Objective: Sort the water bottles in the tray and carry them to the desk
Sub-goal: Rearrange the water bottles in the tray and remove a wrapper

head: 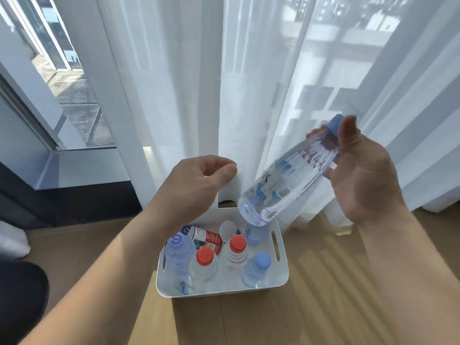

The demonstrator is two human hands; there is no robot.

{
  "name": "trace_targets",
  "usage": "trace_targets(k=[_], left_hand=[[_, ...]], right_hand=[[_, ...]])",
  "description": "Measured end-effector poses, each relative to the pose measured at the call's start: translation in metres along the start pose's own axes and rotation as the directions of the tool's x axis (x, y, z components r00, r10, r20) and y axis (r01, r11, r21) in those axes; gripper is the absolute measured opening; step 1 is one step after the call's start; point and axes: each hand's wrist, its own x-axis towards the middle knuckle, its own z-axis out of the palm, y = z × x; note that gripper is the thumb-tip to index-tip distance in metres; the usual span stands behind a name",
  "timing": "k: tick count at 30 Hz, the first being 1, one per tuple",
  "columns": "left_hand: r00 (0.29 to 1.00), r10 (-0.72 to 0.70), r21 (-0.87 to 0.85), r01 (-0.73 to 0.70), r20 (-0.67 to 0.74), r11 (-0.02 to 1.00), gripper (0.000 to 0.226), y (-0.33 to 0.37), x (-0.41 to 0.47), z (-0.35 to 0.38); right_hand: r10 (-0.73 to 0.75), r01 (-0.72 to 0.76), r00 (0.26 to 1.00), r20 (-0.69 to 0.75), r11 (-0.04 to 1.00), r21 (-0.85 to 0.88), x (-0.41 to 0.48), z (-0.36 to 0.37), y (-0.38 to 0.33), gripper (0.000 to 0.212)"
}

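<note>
A white tray (278,277) with slotted handles stands on the wooden floor and holds several water bottles. Two have red caps (204,255) (238,243), one has a blue cap (262,260), and one is purple-capped (178,241). A red-labelled bottle (207,239) lies tilted among them. My right hand (361,170) grips a clear bottle with a blue cap (286,178) near its neck, tilted, base down above the tray's far edge. My left hand (196,180) hovers above the tray's left side, fingers loosely curled, holding nothing.
White sheer curtains (224,83) hang right behind the tray. A window with a low grey sill (82,168) lies to the left. Wooden floor (336,295) extends to the right and in front. A dark object (22,300) sits at the lower left.
</note>
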Motion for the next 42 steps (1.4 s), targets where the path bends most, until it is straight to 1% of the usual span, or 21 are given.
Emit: trace_targets(k=[2, 5, 7, 8, 13, 17, 21, 22, 24, 26, 27, 29, 32, 33, 34, 35, 36, 37, 39, 40, 42], left_hand=[[0.997, 0.012, -0.106, -0.005, 0.074, 0.994, 0.021, 0.009, -0.002, 0.006], [0.972, -0.023, -0.242, 0.082, 0.235, 0.967, 0.026, 0.017, -0.013, 0.006], [0.950, -0.010, -0.260, 0.095, 0.311, 0.961, 0.030, 0.022, -0.023, 0.005], [0.950, -0.001, -0.256, 0.085, 0.313, 0.963, 0.032, 0.024, -0.028, 0.004], [0.977, -0.017, -0.284, 0.079, 0.212, 0.955, 0.030, 0.021, -0.029, -0.002], [0.974, -0.031, -0.348, 0.110, 0.226, 0.931, 0.020, 0.021, -0.024, 0.002], [0.961, -0.034, -0.367, 0.137, 0.274, 0.920, 0.015, 0.021, -0.023, 0.007], [0.959, -0.039, -0.392, 0.152, 0.281, 0.907, 0.012, 0.020, -0.022, 0.005], [0.959, -0.051, -0.456, 0.179, 0.279, 0.872, 0.009, 0.017, -0.021, -0.003], [0.959, -0.051, -0.424, 0.171, 0.280, 0.890, 0.008, 0.011, -0.019, -0.013], [0.956, -0.054, -0.385, 0.167, 0.287, 0.907, 0.004, 0.009, -0.019, -0.018], [0.960, -0.048, -0.363, 0.150, 0.275, 0.920, 0.007, 0.006, -0.020, -0.027], [0.981, -0.030, -0.465, 0.117, 0.192, 0.878, 0.014, 0.006, -0.022, -0.039], [0.985, -0.036, -0.476, 0.112, 0.167, 0.872, 0.009, 0.006, -0.022, -0.044], [0.989, -0.054, -0.432, 0.110, 0.139, 0.895, 0.007, 0.004, -0.021, -0.047], [0.991, -0.090, -0.320, 0.119, 0.103, 0.940, 0.007, -0.001, -0.020, -0.049], [0.990, -0.130, -0.145, 0.137, 0.056, 0.980, 0.006, -0.010, -0.018, -0.051], [0.988, -0.155, 0.073, 0.155, 0.002, 0.985, 0.005, -0.021, -0.015, -0.051], [0.984, -0.173, 0.443, 0.169, -0.032, 0.880, 0.010, -0.043, -0.011, -0.050], [0.982, -0.188, 0.538, 0.176, -0.033, 0.824, 0.011, -0.053, -0.009, -0.050], [0.974, -0.222, 0.623, 0.197, -0.038, 0.757, 0.012, -0.067, -0.006, -0.050]], right_hand=[[0.084, -0.081, 0.996, 0.003, 0.956, 0.282, 0.001, 0.012, -0.001, 0.040], [0.186, -0.191, 0.981, 0.056, 0.880, 0.435, -0.003, 0.029, 0.003, 0.045], [0.213, -0.240, 0.971, 0.110, 0.849, 0.471, -0.003, 0.035, 0.008, 0.045], [0.219, -0.256, 0.967, 0.134, 0.839, 0.481, -0.004, 0.037, 0.010, 0.045], [0.211, -0.300, 0.948, 0.237, 0.842, 0.448, -0.002, 0.040, 0.012, 0.045], [0.201, -0.345, 0.923, 0.329, 0.812, 0.470, -0.001, 0.034, 0.011, 0.047], [0.200, -0.306, 0.929, 0.311, 0.887, 0.345, -0.002, 0.027, 0.003, 0.047], [0.197, -0.269, 0.944, 0.265, 0.924, 0.272, -0.002, 0.027, 0.001, 0.045], [0.127, -0.132, 0.983, 0.129, 0.991, 0.033, 0.000, 0.026, -0.001, 0.041], [-0.005, 0.010, 1.000, 0.025, 0.981, -0.196, 0.003, 0.027, -0.001, 0.031], [-0.068, 0.062, 0.998, -0.014, 0.964, -0.260, 0.005, 0.026, -0.001, 0.026], [-0.176, 0.135, 0.980, -0.088, 0.927, -0.349, 0.007, 0.024, 0.002, 0.019], [-0.261, 0.174, 0.950, -0.173, 0.900, -0.400, 0.011, 0.021, 0.009, 0.019], [-0.278, 0.176, 0.942, -0.190, 0.887, -0.426, 0.012, 0.020, 0.012, 0.021], [-0.293, 0.175, 0.936, -0.195, 0.868, -0.464, 0.014, 0.020, 0.014, 0.023], [-0.306, 0.173, 0.932, -0.193, 0.845, -0.506, 0.015, 0.019, 0.015, 0.024], [-0.315, 0.170, 0.931, -0.184, 0.822, -0.544, 0.016, 0.018, 0.017, 0.026], [-0.318, 0.169, 0.933, -0.171, 0.804, -0.570, 0.016, 0.017, 0.017, 0.026], [-0.309, 0.166, 0.940, -0.143, 0.783, -0.600, 0.017, 0.015, 0.019, 0.028], [-0.301, 0.163, 0.945, -0.129, 0.776, -0.610, 0.017, 0.015, 0.020, 0.029], [-0.280, 0.160, 0.956, -0.092, 0.756, -0.635, 0.016, 0.016, 0.023, 0.030]])
